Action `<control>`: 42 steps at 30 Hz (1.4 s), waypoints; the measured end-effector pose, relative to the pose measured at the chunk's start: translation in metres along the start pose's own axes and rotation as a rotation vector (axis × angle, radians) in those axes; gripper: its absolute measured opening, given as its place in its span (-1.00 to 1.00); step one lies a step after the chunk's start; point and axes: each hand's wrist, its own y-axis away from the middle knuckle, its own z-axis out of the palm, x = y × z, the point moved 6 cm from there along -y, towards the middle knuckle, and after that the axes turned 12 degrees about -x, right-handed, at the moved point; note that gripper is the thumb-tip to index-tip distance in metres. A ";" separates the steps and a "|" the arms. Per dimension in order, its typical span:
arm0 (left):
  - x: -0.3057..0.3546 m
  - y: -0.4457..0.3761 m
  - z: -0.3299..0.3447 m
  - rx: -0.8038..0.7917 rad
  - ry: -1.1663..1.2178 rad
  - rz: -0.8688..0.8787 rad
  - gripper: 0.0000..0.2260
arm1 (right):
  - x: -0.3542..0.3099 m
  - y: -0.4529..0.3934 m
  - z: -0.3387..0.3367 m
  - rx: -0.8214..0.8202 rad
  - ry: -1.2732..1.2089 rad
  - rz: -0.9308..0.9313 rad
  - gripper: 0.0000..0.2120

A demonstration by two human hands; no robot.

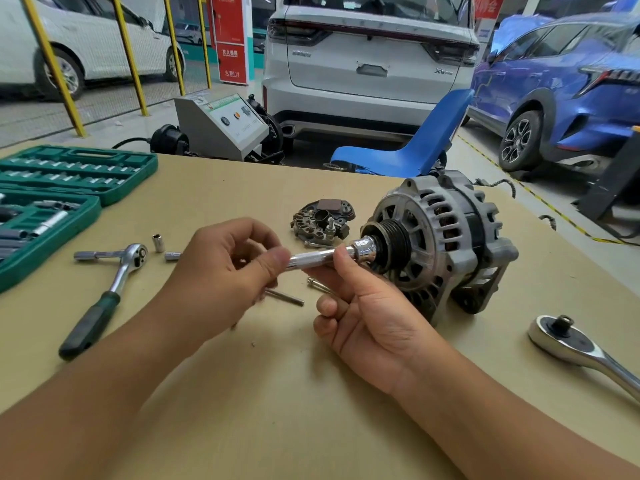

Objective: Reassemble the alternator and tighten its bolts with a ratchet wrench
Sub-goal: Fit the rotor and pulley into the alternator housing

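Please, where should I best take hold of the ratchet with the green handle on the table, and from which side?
Grip the green-handled ratchet by its dark green handle, probably from above with the left hand. It lies flat with bare table around the handle, while loose sockets crowd its head.

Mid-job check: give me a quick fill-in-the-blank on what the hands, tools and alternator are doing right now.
1. Both hands hold an extension bar whose socket sits on the alternator's ____.
2. The ratchet left of the left hand has a ____ handle.
3. The socket case lies ____, sockets showing.
4. The right hand grips the bar ____ the alternator than the left.

Missing words: pulley; green; open; nearer
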 end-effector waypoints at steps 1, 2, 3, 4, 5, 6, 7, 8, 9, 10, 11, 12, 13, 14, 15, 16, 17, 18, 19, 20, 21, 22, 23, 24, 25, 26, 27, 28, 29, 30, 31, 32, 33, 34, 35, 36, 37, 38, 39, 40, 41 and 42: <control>0.007 0.002 -0.002 0.051 -0.135 0.084 -0.87 | 0.000 0.000 0.000 -0.003 -0.002 0.004 -0.70; 0.011 0.003 -0.002 0.090 -0.196 0.129 -0.85 | 0.000 0.000 0.000 -0.005 -0.005 0.006 -0.71; 0.010 0.003 -0.003 0.103 -0.161 0.117 -0.86 | 0.000 0.000 0.000 -0.006 -0.013 0.006 -0.72; 0.007 0.002 -0.003 0.082 -0.035 0.059 -0.84 | 0.000 0.000 -0.001 -0.004 -0.027 0.004 -0.74; 0.001 0.000 0.000 0.030 0.124 -0.036 -0.79 | 0.001 0.000 -0.002 0.002 -0.044 0.001 -0.74; -0.006 -0.001 0.004 -0.033 0.261 -0.140 -0.77 | 0.002 0.000 -0.002 0.008 -0.057 -0.003 -0.73; -0.010 -0.001 0.008 -0.081 0.340 -0.228 -0.76 | 0.002 0.000 -0.002 0.013 -0.062 -0.005 -0.71; -0.013 -0.001 0.009 -0.098 0.368 -0.261 -0.76 | 0.002 0.000 -0.002 0.015 -0.060 -0.007 -0.69; -0.013 -0.001 0.008 -0.088 0.366 -0.237 -0.78 | 0.001 0.000 -0.002 0.016 -0.053 -0.006 -0.68; -0.011 -0.001 0.004 -0.051 0.318 -0.171 -0.79 | 0.001 0.000 -0.001 0.016 -0.039 -0.003 -0.69; -0.007 -0.001 0.000 -0.008 0.215 -0.079 -0.80 | 0.000 0.000 -0.001 0.016 -0.016 0.001 -0.70; -0.001 0.001 -0.005 0.027 0.090 0.016 -0.80 | -0.001 0.001 0.000 0.015 0.021 0.004 -0.71; 0.005 0.002 -0.008 0.049 -0.018 0.102 -0.79 | -0.001 0.001 0.000 0.009 0.069 0.006 -0.70; 0.008 0.002 -0.010 0.061 -0.091 0.153 -0.77 | -0.001 0.001 0.001 0.001 0.117 0.008 -0.69; 0.008 0.001 -0.012 0.058 -0.108 0.163 -0.76 | -0.001 0.002 0.002 -0.007 0.151 0.007 -0.68; 0.007 0.000 -0.012 0.033 -0.072 0.135 -0.76 | 0.000 0.002 0.003 -0.011 0.164 0.004 -0.68; 0.004 -0.002 -0.010 -0.017 0.015 0.065 -0.76 | 0.000 0.002 0.003 -0.007 0.158 0.000 -0.69; -0.001 -0.003 -0.005 -0.094 0.146 -0.037 -0.75 | 0.001 0.002 0.002 0.003 0.142 -0.002 -0.69; -0.006 -0.003 0.002 -0.170 0.271 -0.143 -0.72 | 0.001 0.002 0.002 0.013 0.130 -0.003 -0.69; -0.009 -0.002 0.006 -0.208 0.337 -0.206 -0.68 | 0.000 0.002 0.001 0.017 0.126 -0.003 -0.69; -0.010 -0.003 0.007 -0.210 0.340 -0.209 -0.68 | 0.000 0.002 0.002 0.016 0.125 -0.004 -0.69; -0.008 -0.003 0.005 -0.177 0.296 -0.165 -0.71 | 0.000 0.002 0.002 0.011 0.124 -0.005 -0.67; -0.005 -0.003 0.000 -0.124 0.213 -0.087 -0.76 | 0.000 0.002 0.002 0.002 0.121 -0.006 -0.65; 0.001 -0.002 -0.005 -0.074 0.098 0.003 -0.80 | 0.000 0.002 0.003 -0.008 0.119 -0.005 -0.64; 0.007 0.000 -0.008 -0.046 -0.029 0.084 -0.81 | 0.000 0.002 0.003 -0.016 0.119 -0.003 -0.64; 0.011 0.001 -0.009 -0.035 -0.127 0.131 -0.79 | 0.000 0.002 0.003 -0.021 0.120 0.001 -0.64; 0.012 0.002 -0.010 -0.039 -0.161 0.137 -0.77 | 0.000 0.002 0.003 -0.022 0.115 0.002 -0.65; 0.010 0.003 -0.009 -0.063 -0.118 0.095 -0.77 | 0.000 0.002 0.002 -0.020 0.101 0.000 -0.66; 0.006 0.003 -0.007 -0.100 -0.003 0.022 -0.80 | 0.000 0.002 0.002 -0.016 0.083 -0.004 -0.67; 0.001 0.003 -0.003 -0.153 0.135 -0.072 -0.81 | 0.000 0.002 0.001 -0.013 0.068 -0.008 -0.67; -0.003 0.003 0.001 -0.196 0.235 -0.150 -0.80 | 0.001 0.002 0.001 -0.012 0.062 -0.010 -0.65; -0.006 0.002 0.003 -0.210 0.262 -0.181 -0.79 | 0.001 0.002 0.002 -0.014 0.063 -0.009 -0.64; -0.007 0.001 0.002 -0.196 0.240 -0.166 -0.80 | 0.001 0.002 0.002 -0.017 0.071 -0.008 -0.63; -0.006 0.001 0.000 -0.163 0.187 -0.121 -0.84 | 0.000 0.002 0.003 -0.021 0.081 -0.005 -0.63; -0.004 0.000 -0.004 -0.124 0.120 -0.060 -0.87 | 0.000 0.002 0.003 -0.024 0.092 -0.003 -0.64; 0.000 0.001 -0.008 -0.093 0.058 -0.002 -0.87 | -0.001 0.002 0.003 -0.026 0.104 -0.001 -0.66; 0.002 0.001 -0.011 -0.067 0.025 0.034 -0.81 | -0.001 0.002 0.003 -0.028 0.121 0.000 -0.69; 0.004 0.001 -0.013 -0.055 0.027 0.039 -0.77 | -0.001 0.003 0.003 -0.030 0.140 0.001 -0.71; 0.003 0.000 -0.015 -0.062 0.067 0.021 -0.76 | -0.002 0.003 0.003 -0.032 0.153 0.001 -0.72; 0.000 0.000 -0.013 -0.095 0.135 -0.029 -0.76 | -0.001 0.003 0.003 -0.027 0.156 0.000 -0.72; -0.004 0.000 -0.010 -0.154 0.230 -0.110 -0.76 | -0.001 0.003 0.003 -0.017 0.150 -0.001 -0.73; -0.008 0.002 -0.004 -0.222 0.324 -0.206 -0.75 | 0.000 0.003 0.002 -0.009 0.140 -0.002 -0.74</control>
